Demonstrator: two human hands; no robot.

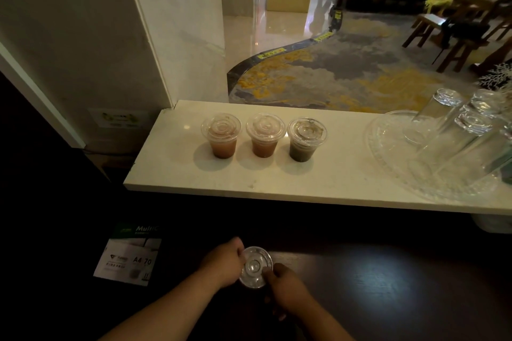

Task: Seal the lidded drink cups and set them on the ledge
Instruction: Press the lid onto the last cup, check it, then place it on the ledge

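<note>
3 lidded cups (265, 135) on ledge (332, 169); L hand (224, 261), R hand (285, 285) grip 1 lid (255, 266).

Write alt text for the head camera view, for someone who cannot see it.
A left hand and right hand grip a clear lid over a dark counter. Beyond, three lidded drink cups stand in a row on a white ledge, beside a glass tray of upturned glasses.

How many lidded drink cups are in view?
4. On the ledge: left cup, middle cup, right cup. Left hand and right hand hold the fourth cup, only its lid showing.
</note>
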